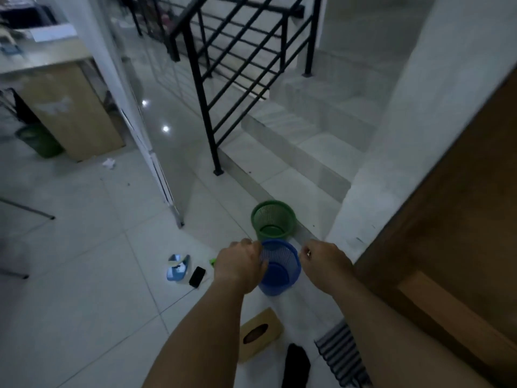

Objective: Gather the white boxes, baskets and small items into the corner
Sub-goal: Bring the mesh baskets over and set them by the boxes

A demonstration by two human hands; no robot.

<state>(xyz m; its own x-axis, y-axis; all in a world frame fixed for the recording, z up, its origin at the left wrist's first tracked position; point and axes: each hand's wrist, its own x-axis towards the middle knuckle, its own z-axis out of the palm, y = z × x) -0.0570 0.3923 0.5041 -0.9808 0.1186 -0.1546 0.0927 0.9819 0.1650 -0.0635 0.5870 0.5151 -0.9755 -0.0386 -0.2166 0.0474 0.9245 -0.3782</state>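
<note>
Left hand (pixel 240 264) grips the round blue plastic mesh basket (pixel 281 271); right hand (pixel 321 261), near the white wall edge (pixel 345 231), grip unclear.

Blue basket (pixel 279 271) (left rim) behind hand (pixel 240 264)

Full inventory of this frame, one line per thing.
blue mesh plastic basket: 1, blue, between the hands
green mesh plastic basket: 1, green, floor just beyond it
tan tissue box: 1, tan, floor nearer camera
black phone: 1, black, floor left of hands
dark green bin: 1, green, floor far left
black metal stair railing: 1, black, top centre
left hand: holds blue basket's rim
right hand: curled by opposite rim, contact unclear
</note>
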